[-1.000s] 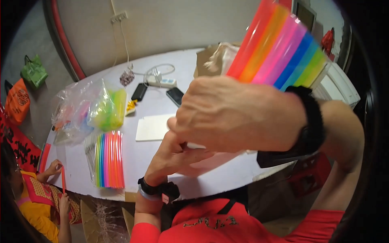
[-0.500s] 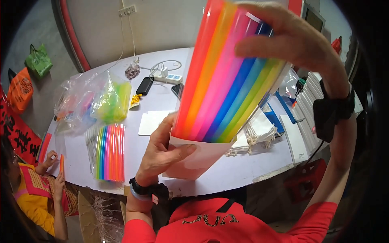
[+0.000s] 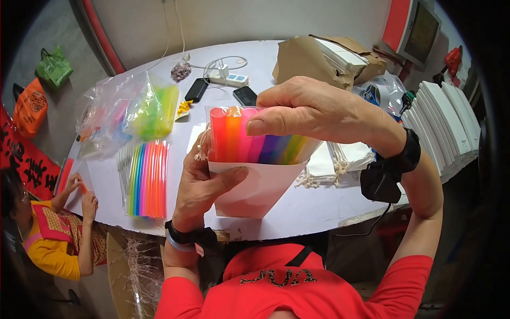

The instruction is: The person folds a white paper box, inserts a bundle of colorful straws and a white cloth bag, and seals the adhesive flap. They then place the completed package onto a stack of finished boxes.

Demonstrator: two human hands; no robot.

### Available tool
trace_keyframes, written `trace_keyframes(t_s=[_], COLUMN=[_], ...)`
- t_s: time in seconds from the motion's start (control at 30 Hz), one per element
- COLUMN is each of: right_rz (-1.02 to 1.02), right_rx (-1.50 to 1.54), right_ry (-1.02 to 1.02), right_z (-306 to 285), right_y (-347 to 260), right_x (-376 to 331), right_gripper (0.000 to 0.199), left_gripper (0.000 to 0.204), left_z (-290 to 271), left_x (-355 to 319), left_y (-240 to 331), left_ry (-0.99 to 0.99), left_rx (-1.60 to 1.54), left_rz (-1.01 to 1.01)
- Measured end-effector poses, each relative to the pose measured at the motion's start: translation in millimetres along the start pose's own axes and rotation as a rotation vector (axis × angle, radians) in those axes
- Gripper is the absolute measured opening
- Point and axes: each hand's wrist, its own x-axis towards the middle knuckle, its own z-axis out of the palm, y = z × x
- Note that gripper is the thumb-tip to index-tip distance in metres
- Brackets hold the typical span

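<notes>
My left hand (image 3: pixel 202 183) grips a white cloth pouch (image 3: pixel 255 189) held above the table's near edge, thumb across its front. Inside the pouch stands a clear packet of rainbow-coloured strips (image 3: pixel 255 139), its upper part sticking out of the opening. My right hand (image 3: pixel 313 111) pinches the top of that packet from above, thumb on the front. Both wrists wear dark bands.
On the white table (image 3: pixel 319 204) lie another rainbow packet (image 3: pixel 144 178), plastic bags of coloured items (image 3: pixel 130 114), two phones (image 3: pixel 196 89), a power strip (image 3: pixel 228 80), a brown paper parcel (image 3: pixel 308 58), drawstring pouches (image 3: pixel 348 157) and stacked white boxes (image 3: pixel 443 122). A seated person (image 3: pixel 50 234) works at the left.
The rainbow packet, earlier raised high near the camera, has come down and now sits mostly inside the white pouch. My right hand followed it down, holding its top.
</notes>
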Motion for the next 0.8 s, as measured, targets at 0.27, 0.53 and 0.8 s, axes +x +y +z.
trace_keyframes(t_s=[0.27,0.53,0.8], right_rz=[-0.364,-0.685,-0.587], right_rx=[-0.166,-0.501,-0.372], right_ry=[0.42,0.766,0.669], right_z=[43.7,69.8,64.9], right_y=[14.4,17.1,30.3], right_x=[8.2,3.9,-10.1], right_gripper=[0.043,0.03,0.019], left_gripper=[0.024,0.019,0.014], left_z=[2.7,4.2,-14.5], left_x=[14.6,6.2,-10.5], left_y=[20.6,6.6,26.8], left_ry=[0.094,0.152,0.182], left_rx=[0.108,0.426,0.741], left_rz=[0.164,0.488,0.375])
